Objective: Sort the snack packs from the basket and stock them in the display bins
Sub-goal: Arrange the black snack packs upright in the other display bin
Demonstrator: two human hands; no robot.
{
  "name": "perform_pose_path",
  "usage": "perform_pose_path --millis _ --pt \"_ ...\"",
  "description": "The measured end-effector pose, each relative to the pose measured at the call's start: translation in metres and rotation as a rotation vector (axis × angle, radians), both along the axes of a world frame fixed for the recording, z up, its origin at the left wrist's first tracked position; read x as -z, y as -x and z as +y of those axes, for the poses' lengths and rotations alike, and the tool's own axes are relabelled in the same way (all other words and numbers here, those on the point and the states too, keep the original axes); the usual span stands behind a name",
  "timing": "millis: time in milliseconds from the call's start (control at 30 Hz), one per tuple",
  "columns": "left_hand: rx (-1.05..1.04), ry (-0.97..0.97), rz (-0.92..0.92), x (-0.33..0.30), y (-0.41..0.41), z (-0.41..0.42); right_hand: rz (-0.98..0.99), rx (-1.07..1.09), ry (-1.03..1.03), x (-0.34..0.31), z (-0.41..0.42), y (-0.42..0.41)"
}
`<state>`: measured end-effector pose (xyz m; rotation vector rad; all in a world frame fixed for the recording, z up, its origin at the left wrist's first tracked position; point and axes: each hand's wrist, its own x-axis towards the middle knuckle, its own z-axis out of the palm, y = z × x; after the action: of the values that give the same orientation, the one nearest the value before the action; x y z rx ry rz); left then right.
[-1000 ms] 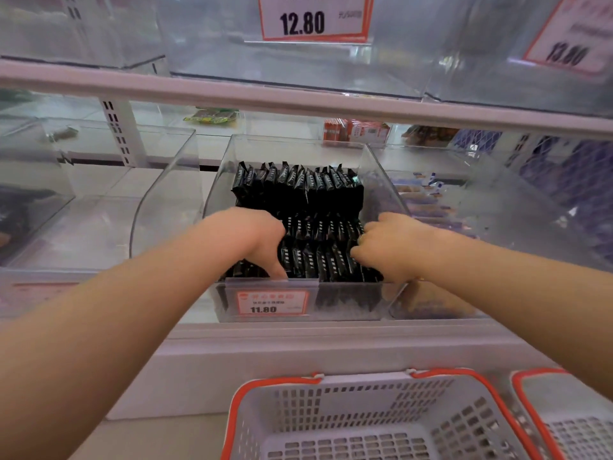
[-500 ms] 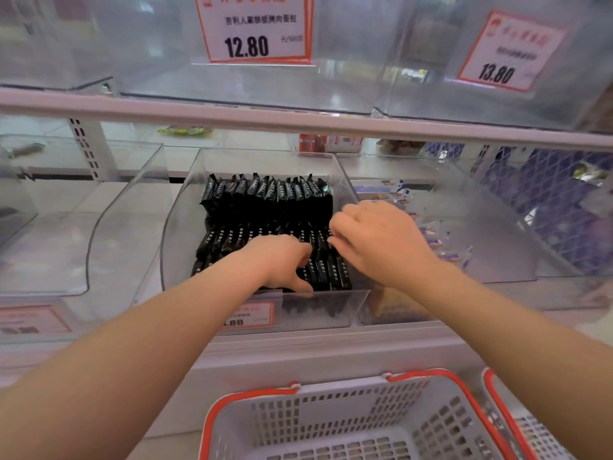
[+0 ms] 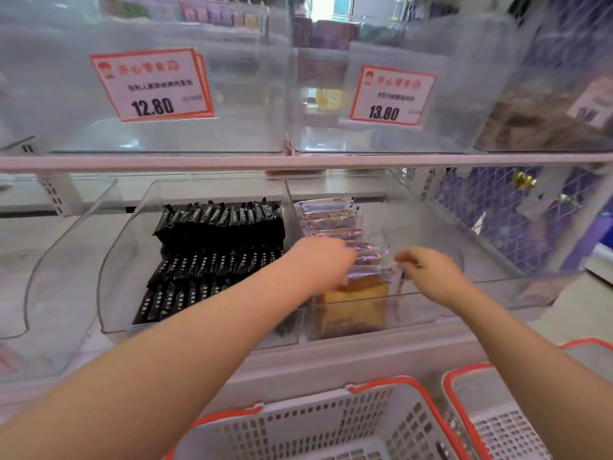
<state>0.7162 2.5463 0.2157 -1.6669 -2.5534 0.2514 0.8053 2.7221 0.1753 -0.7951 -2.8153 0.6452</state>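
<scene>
Two clear display bins sit side by side on the lower shelf. The left bin [image 3: 122,260] holds rows of black snack packs [image 3: 215,247]. The right bin [image 3: 464,287] holds a row of clear-and-purple cake packs [image 3: 328,217], with a yellow cake [image 3: 355,293] showing at the front. My left hand [image 3: 325,260] reaches into the right bin, fingers curled on the near packs. My right hand [image 3: 431,273] pinches the wrapper edge of a near pack from the right. The grey basket with an orange rim [image 3: 381,385] stands below; its contents are out of sight.
A second orange-rimmed basket [image 3: 497,426] stands at the lower right. Upper-shelf clear bins carry price tags 12.80 [image 3: 152,84] and 13.80 [image 3: 393,96]. A shelf rail [image 3: 298,161] crosses above the lower bins. Another clear bin [image 3: 49,277] sits at the left.
Both hands left the black packs and moved right into the neighbouring bin with the purple cake packs. The view shifted right and up.
</scene>
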Motion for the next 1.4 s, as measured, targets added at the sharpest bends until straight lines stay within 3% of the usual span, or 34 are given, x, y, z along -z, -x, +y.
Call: perform_pose_path --millis 100,167,333,500,633,967,1033,1100,1167,1233,1300,1400 --pt "-0.106 0.185 0.021 -0.002 0.006 0.018 0.081 0.009 0.148 0.002 0.005 0.000" --pt "-0.132 0.237 0.050 -0.004 0.010 0.019 0.128 0.001 0.140 0.002 0.007 0.002" --pt "-0.116 0.279 0.186 0.005 0.014 0.013 0.088 -0.023 0.164 0.008 0.020 0.002" --pt "-0.049 0.247 0.200 0.002 0.021 0.013 0.169 -0.093 0.451 0.005 0.028 0.012" --pt "-0.041 0.283 0.251 0.003 0.024 0.009 0.172 -0.081 0.552 0.009 0.022 0.029" --pt "-0.073 0.257 0.174 0.001 0.023 0.005 0.142 0.021 0.333 0.017 0.027 0.040" --pt "-0.079 0.197 0.176 0.000 0.020 0.001 0.163 0.015 0.202 0.016 0.026 0.033" --pt "-0.062 0.009 0.172 0.001 0.011 -0.012 0.313 -0.026 -0.022 0.011 0.016 0.021" --pt "-0.013 -0.358 0.152 0.010 0.000 -0.035 0.435 -0.229 -0.162 0.005 -0.007 0.006" --pt "-0.053 -0.612 0.084 0.024 -0.012 -0.064 0.372 -0.470 -0.221 0.008 -0.036 -0.006" --pt "-0.205 -0.564 -0.039 0.042 -0.021 -0.089 0.252 -0.602 -0.266 0.018 -0.062 -0.012" --pt "-0.356 -0.383 -0.132 0.068 -0.025 -0.107 0.125 -0.608 -0.373 0.030 -0.086 -0.009"
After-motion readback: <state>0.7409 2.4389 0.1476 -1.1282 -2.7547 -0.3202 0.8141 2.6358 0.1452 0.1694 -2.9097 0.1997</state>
